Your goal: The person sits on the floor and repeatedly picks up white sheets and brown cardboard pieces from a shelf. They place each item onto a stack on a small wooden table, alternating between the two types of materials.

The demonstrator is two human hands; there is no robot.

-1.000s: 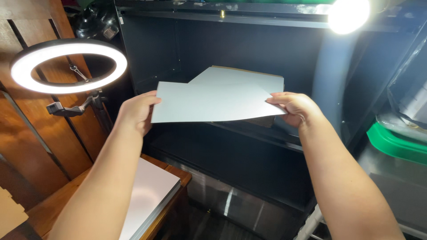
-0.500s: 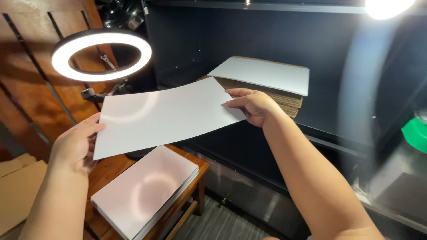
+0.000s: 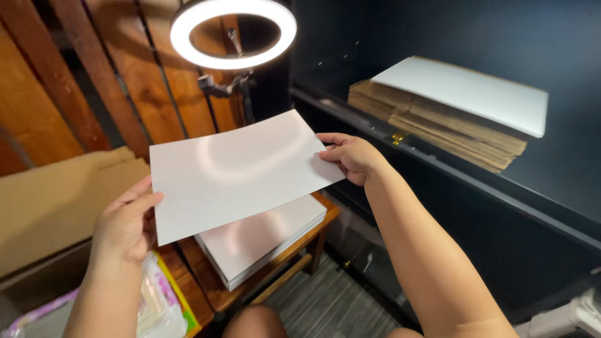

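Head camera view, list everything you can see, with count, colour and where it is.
white sheet: one, glossy white, held in the air between both hands
stack of white sheets: one, white, on the wooden stool
wooden stool: one, brown, below the held sheet
ring light: one, lit white, top centre
cardboard stack: one, brown, on the dark shelf, white sheet on top
dark shelf: one, black, right
flat cardboard: one, tan, left
left hand: grips sheet's left edge
right hand: grips sheet's right edge

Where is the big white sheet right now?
In the head view, the white sheet is mid-frame, held between the left hand and right hand, above the white stack on the wooden table.
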